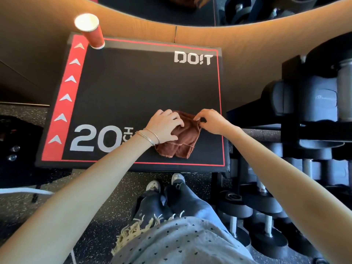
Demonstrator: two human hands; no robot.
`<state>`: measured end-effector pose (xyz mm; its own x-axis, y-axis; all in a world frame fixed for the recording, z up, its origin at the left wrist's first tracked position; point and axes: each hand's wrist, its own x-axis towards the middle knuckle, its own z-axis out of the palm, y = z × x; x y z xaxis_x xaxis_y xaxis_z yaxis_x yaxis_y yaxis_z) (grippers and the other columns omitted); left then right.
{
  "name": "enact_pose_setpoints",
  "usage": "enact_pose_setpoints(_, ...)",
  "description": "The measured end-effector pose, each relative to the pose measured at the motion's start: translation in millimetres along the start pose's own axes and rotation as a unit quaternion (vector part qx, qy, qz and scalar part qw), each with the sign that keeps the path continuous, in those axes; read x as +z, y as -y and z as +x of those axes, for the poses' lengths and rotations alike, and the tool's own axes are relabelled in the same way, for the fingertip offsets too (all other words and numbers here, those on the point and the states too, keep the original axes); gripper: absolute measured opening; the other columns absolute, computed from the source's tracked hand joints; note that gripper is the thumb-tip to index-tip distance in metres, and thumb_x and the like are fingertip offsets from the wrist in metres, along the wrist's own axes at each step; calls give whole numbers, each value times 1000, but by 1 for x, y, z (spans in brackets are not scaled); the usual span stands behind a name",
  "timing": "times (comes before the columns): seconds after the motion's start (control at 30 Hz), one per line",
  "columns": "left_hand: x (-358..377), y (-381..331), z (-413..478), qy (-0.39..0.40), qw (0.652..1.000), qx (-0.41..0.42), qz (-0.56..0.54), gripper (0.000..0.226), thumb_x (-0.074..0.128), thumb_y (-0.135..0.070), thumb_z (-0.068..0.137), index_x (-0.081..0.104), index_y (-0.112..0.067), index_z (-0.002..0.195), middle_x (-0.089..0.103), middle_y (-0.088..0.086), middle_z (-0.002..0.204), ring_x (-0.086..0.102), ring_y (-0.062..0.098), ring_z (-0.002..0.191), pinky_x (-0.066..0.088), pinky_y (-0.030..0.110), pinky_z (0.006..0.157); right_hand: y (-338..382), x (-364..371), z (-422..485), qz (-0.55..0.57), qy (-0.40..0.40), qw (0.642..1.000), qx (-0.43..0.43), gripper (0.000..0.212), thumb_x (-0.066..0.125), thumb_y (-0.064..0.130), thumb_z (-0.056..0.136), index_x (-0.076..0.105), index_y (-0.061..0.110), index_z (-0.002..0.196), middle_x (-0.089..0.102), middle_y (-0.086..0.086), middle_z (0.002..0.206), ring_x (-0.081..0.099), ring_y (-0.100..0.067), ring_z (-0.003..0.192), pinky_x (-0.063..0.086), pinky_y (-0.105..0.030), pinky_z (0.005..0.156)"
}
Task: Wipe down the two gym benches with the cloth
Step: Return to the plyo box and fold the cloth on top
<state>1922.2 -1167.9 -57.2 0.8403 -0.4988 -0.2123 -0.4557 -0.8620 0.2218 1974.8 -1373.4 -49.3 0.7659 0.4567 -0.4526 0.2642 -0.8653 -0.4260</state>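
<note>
Rumpled brown fabric cloth lies on black padded tabletop with red border, near front right corner. Left hand on top of cloth, fingers curled into folds, gripping. Right hand pinches cloth's far edge between thumb and fingertips.

Risks, as judged:
- Cloth bunched, little contact area; missed patches likely unless spread flat.
- Red paper cup with white rim stands on far left corner; wide sweep could topple it.
- Dark dumbbell rack just beside right edge; overshoot could bang knuckles.
</note>
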Motion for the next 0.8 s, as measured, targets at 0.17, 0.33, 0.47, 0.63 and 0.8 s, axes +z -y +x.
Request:
enact_pose_setpoints(0.17, -9, 15, -3, 21, 999, -33, -23, 38, 58, -3, 79, 59, -26, 109, 55, -6, 124, 46, 17, 121, 22, 36, 112, -3, -4, 0, 50, 24, 998, 19, 38, 40, -7, 88, 68, 11, 105, 68, -5, 108, 59, -21, 106, 42, -22, 85)
enact_pose_setpoints(0.33, -8, 12, -10, -12, 999, -40, -8, 20, 56, -28, 84, 63, -21, 101, 59, -1, 119, 45, 19, 122, 24, 40, 113, 1, -2, -4, 52, 20, 998, -29, 29, 57, 2, 88, 63, 14, 114, 60, -7, 116, 54, -20, 108, 43, -34, 94)
enact_pose_setpoints(0.47, 12, -12, -25, -69, 996, -37, 37, 57, 56, -60, 75, 59, -20, 115, 54, 2, 124, 44, 24, 117, 37, 39, 92, 7, 10, -6, 46, 39, 997, -42, 32, 52, -2, 89, 64, 14, 114, 61, -8, 116, 57, -22, 103, 47, -36, 93)
enact_pose_setpoints(0.63, 25, -29, -20, -53, 988, -83, 115, 49, 55, -49, 85, 52, -20, 124, 49, 6, 132, 39, 27, 125, 32, 42, 100, 5, 14, -4, 48, 3, 999, -1, 41, 40, -10, 89, 63, 13, 114, 64, -6, 114, 59, -24, 104, 50, -38, 90)
enact_pose_setpoints(0.8, 8, -22, -16, -60, 990, -123, 18, 37, 58, -40, 83, 62, -23, 115, 60, 1, 121, 49, 24, 114, 37, 37, 91, 2, 4, -7, 56, -16, 998, -17, 36, 45, -7, 89, 65, 13, 110, 64, -5, 109, 60, -21, 97, 51, -37, 87)
